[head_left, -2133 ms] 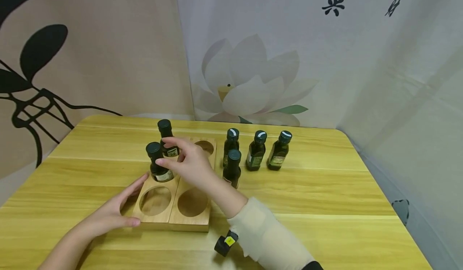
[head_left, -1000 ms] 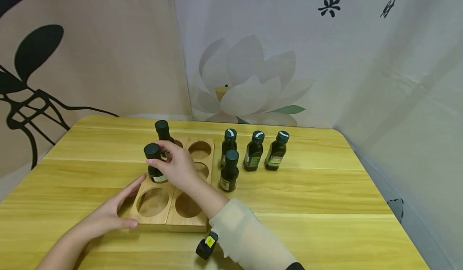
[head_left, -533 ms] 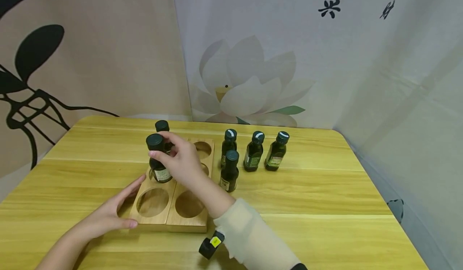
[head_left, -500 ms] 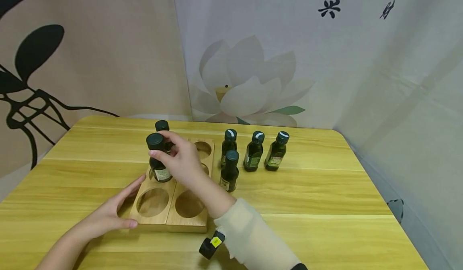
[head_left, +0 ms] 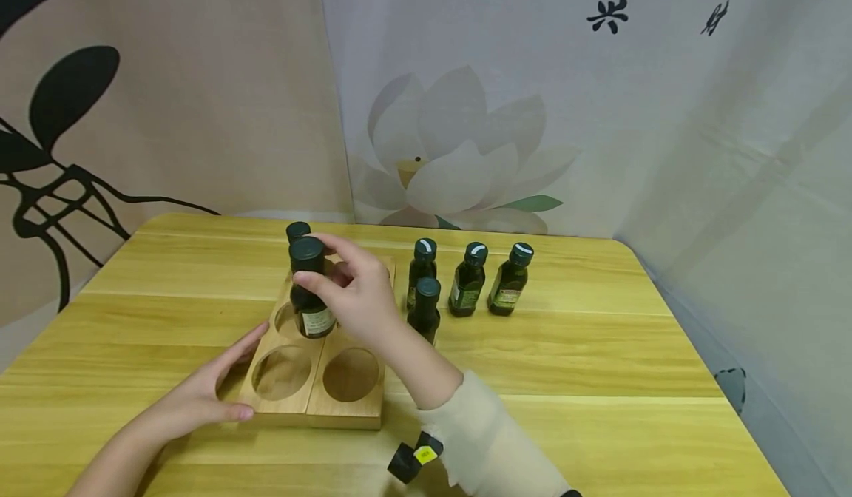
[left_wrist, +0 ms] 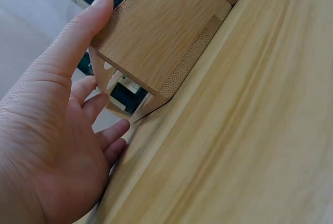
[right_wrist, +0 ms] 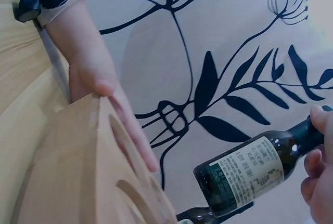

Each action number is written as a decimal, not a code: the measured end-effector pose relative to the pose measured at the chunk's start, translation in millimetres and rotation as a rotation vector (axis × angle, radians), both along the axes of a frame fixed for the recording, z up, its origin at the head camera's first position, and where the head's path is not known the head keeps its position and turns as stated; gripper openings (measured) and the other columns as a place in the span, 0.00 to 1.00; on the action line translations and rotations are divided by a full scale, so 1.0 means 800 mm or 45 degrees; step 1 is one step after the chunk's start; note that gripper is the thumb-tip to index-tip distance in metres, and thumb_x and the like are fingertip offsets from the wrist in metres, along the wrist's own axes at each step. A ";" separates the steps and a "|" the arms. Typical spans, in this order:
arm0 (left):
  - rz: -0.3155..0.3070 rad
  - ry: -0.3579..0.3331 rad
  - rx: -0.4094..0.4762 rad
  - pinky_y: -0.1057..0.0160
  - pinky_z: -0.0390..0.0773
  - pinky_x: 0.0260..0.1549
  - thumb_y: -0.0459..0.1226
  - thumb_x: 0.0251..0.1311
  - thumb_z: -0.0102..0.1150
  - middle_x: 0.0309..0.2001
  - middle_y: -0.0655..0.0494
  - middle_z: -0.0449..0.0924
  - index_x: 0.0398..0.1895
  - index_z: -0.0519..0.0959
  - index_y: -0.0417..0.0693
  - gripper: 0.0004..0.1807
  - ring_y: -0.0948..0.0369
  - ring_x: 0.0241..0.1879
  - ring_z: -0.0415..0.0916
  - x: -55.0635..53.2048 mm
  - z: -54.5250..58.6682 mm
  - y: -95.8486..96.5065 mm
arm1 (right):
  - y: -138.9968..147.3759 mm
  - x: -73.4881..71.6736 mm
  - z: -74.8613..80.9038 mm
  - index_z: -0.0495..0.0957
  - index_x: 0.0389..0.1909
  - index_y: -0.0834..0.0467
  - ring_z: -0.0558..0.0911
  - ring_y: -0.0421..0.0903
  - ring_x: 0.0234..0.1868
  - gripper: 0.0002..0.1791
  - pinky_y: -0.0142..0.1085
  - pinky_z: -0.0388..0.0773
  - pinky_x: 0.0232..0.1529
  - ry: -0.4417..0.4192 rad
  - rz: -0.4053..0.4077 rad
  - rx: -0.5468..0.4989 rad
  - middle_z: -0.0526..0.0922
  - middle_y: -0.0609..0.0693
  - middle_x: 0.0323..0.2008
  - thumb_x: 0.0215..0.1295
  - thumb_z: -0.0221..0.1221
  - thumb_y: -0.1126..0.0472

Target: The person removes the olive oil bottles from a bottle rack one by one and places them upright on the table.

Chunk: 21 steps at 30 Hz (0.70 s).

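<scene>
My right hand (head_left: 366, 293) pinches a small dark glass bottle (head_left: 318, 322) by its neck, below the dark cap. The bottle hangs over the wooden rack (head_left: 346, 410), slightly tilted, above the holes. In the right wrist view its printed white label (right_wrist: 250, 169) shows plainly. My left hand (head_left: 189, 401) rests against the rack's near left corner, thumb at the front end and fingers along the side. From the left wrist view, the thumb (left_wrist: 101, 8) lies at the upper edge of the end face. Another dark bottle (head_left: 297, 229) stands at the rack's far left, mostly hidden behind the held one.
Right of the rack stand several dark bottles: one nearer (head_left: 426, 308), then a row with a left (head_left: 422, 268), a middle (head_left: 469, 282) and a right one (head_left: 510, 282). The wooden table (head_left: 586, 379) ends at a printed cloth backdrop (head_left: 466, 149).
The right hand took hold of the bottle standing in the rack's left column, lifted it out of its hole and moved it a little right. The left hand stays at the rack's corner.
</scene>
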<state>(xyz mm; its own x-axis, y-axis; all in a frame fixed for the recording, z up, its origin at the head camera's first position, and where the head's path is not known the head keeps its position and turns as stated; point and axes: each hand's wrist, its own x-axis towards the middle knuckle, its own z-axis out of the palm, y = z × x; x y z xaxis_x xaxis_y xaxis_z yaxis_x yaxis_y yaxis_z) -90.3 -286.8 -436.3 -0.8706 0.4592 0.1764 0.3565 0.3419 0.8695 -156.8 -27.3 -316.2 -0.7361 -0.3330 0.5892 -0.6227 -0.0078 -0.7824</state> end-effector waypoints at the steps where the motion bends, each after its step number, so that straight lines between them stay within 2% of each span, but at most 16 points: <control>1: -0.002 0.001 0.002 0.81 0.52 0.52 0.29 0.46 0.70 0.71 0.67 0.53 0.77 0.48 0.53 0.56 0.72 0.61 0.57 0.000 0.000 0.000 | 0.004 0.001 0.002 0.76 0.54 0.63 0.67 0.36 0.17 0.22 0.28 0.68 0.19 0.024 -0.002 0.001 0.79 0.55 0.41 0.58 0.66 0.67; 4: -0.006 0.003 0.003 0.80 0.52 0.53 0.29 0.46 0.70 0.71 0.65 0.54 0.77 0.48 0.53 0.56 0.71 0.62 0.57 0.001 0.000 0.000 | 0.016 0.004 0.008 0.76 0.53 0.65 0.65 0.37 0.15 0.21 0.29 0.65 0.17 0.074 0.021 -0.012 0.78 0.55 0.39 0.57 0.66 0.69; 5: -0.005 -0.003 -0.001 0.75 0.54 0.57 0.29 0.46 0.70 0.71 0.65 0.54 0.77 0.48 0.53 0.55 0.71 0.62 0.57 0.001 0.001 0.000 | 0.020 0.006 0.010 0.76 0.53 0.65 0.65 0.37 0.15 0.21 0.30 0.64 0.16 0.083 0.025 -0.014 0.78 0.55 0.39 0.57 0.66 0.70; 7: -0.001 -0.018 0.000 0.57 0.54 0.63 0.30 0.47 0.70 0.71 0.63 0.54 0.77 0.48 0.54 0.55 0.71 0.62 0.57 0.002 0.001 0.001 | 0.028 0.009 0.013 0.76 0.53 0.66 0.66 0.37 0.15 0.22 0.30 0.64 0.17 0.082 0.030 -0.016 0.79 0.55 0.39 0.57 0.66 0.70; 8: 0.002 -0.027 0.001 0.46 0.53 0.63 0.30 0.47 0.69 0.72 0.62 0.53 0.77 0.48 0.54 0.55 0.71 0.62 0.57 0.002 0.002 0.001 | 0.033 0.010 0.015 0.76 0.53 0.65 0.66 0.37 0.16 0.22 0.31 0.64 0.17 0.073 0.036 -0.019 0.79 0.55 0.39 0.57 0.66 0.71; 10: 0.010 -0.044 0.001 0.29 0.49 0.55 0.30 0.48 0.69 0.72 0.60 0.52 0.77 0.47 0.55 0.55 0.73 0.62 0.56 0.002 0.002 0.001 | 0.041 0.012 0.017 0.76 0.54 0.65 0.68 0.38 0.16 0.22 0.31 0.65 0.17 0.046 0.047 -0.026 0.79 0.55 0.40 0.57 0.66 0.71; 11: 0.013 -0.050 0.004 0.23 0.47 0.49 0.31 0.48 0.70 0.72 0.58 0.52 0.77 0.48 0.55 0.55 0.73 0.62 0.55 0.002 0.003 0.001 | 0.045 0.013 0.018 0.76 0.54 0.65 0.68 0.39 0.16 0.22 0.31 0.65 0.17 0.038 0.048 -0.028 0.80 0.55 0.40 0.57 0.65 0.71; 17: 0.019 -0.044 -0.004 0.21 0.46 0.47 0.33 0.49 0.69 0.72 0.39 0.50 0.77 0.48 0.56 0.54 0.74 0.61 0.55 0.003 0.004 0.002 | 0.073 0.018 0.022 0.75 0.55 0.66 0.65 0.42 0.14 0.23 0.33 0.62 0.16 0.022 0.044 -0.038 0.78 0.57 0.39 0.57 0.64 0.74; 21: 0.025 -0.050 -0.008 0.21 0.46 0.47 0.34 0.49 0.69 0.71 0.36 0.49 0.77 0.48 0.57 0.54 0.74 0.61 0.55 0.002 0.004 0.002 | 0.092 0.020 0.024 0.75 0.54 0.68 0.64 0.42 0.15 0.22 0.33 0.62 0.17 0.036 0.014 -0.030 0.79 0.57 0.37 0.56 0.64 0.75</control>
<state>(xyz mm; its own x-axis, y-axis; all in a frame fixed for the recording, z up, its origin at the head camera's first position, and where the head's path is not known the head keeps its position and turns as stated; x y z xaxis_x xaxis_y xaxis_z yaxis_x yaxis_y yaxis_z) -88.4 -285.2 -433.1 -0.8855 0.4432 0.1393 0.3157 0.3540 0.8804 -140.7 46.5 -297.2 -0.7152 -0.3267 0.6179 -0.6446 -0.0333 -0.7638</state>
